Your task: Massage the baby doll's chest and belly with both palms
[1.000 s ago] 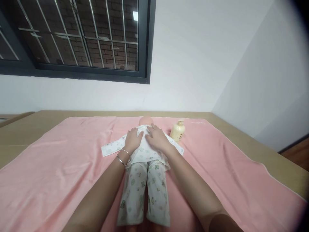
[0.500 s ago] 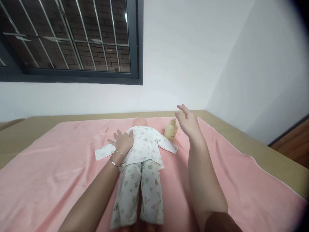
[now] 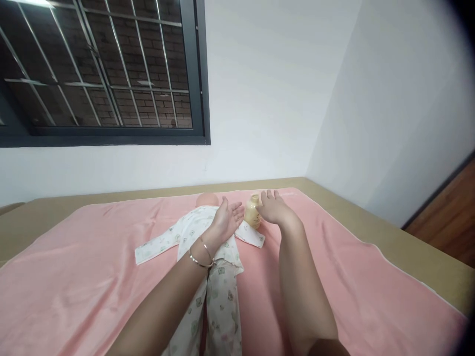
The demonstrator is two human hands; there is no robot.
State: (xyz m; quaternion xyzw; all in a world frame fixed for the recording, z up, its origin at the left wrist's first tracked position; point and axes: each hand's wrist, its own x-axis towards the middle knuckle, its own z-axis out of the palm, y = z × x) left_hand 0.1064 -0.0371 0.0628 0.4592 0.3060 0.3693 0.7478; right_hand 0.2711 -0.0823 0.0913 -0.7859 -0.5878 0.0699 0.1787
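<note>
The bottle point(image 3: 253, 216) is standing upright between the left grip point(image 3: 227, 220) and the right grip point(image 3: 278, 210), both hovering unclenched.

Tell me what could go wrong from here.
The pale-yellow bottle stands on the creased pink blanket between the left hand and the right hand; a nudge might tip it. If it leaked, the doll's sleeve beside it could get wet. The bracelets over the doll's shirt might snag the fabric.
</note>
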